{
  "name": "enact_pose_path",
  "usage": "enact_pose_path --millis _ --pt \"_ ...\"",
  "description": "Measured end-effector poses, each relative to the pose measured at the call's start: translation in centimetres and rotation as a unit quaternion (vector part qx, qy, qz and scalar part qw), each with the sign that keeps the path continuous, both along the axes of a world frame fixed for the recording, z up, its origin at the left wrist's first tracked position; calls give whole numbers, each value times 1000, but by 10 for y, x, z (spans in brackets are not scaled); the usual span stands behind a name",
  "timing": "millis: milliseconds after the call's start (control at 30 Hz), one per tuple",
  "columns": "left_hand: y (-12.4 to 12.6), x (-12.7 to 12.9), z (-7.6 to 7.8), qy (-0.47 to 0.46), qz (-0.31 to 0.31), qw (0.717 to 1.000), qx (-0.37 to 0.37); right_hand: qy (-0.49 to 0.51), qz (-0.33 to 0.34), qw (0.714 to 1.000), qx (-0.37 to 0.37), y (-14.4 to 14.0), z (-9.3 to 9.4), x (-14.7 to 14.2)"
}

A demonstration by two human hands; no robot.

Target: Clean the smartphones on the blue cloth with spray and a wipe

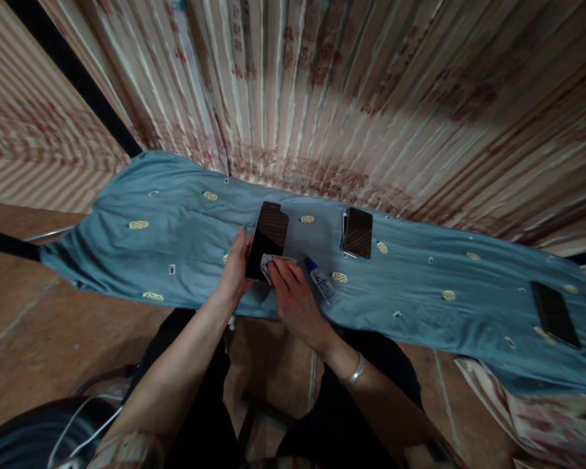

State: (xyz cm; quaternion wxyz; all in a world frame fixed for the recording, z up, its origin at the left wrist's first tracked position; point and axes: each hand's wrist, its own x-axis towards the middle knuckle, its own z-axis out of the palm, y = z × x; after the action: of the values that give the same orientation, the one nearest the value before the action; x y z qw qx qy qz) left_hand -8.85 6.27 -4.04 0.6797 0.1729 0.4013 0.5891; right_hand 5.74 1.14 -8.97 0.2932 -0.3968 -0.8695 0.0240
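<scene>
A dark, glossy phone (268, 231) is held by its left edge in my left hand (234, 264), tilted above the blue cloth. My right hand (295, 296) pinches a light grey wiping cloth (269, 266) against the lower part of the phone's screen. Part of the wiping cloth is hidden beneath my fingers. Just right of my right hand lies a small clear bottle (323, 285) with a blue cap and blue print. A silver bracelet (356, 370) circles my right wrist.
Two stacked phones (358, 233) rest farther right on the blue patterned cloth (185, 241) covering the narrow table. Another dark phone (555, 314) lies near its right end. A pleated curtain (293, 91) hangs directly behind. At lower left is a black round object (34, 433) with a white cable.
</scene>
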Motion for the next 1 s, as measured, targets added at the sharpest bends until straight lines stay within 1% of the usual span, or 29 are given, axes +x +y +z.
enact_pose_path --millis 200,333,533,800,900,1000 --pt "1 -1 0 -2 8 1000 7 -2 12 1000 -6 -5 -1 -1" --pt "2 -2 -1 -1 7 1000 0 10 13 1000 0 -9 -3 -1" --pt "2 -4 -3 6 1 1000 -11 -1 25 1000 -1 -14 -3 -1" --pt "3 -4 4 -11 25 1000 -3 -11 46 999 9 -19 -4 -1" --pt "4 -4 6 -15 25 1000 0 -9 53 998 28 -20 -3 -2" --pt "4 -3 8 -21 19 1000 2 -9 53 998 22 -20 -3 -1"
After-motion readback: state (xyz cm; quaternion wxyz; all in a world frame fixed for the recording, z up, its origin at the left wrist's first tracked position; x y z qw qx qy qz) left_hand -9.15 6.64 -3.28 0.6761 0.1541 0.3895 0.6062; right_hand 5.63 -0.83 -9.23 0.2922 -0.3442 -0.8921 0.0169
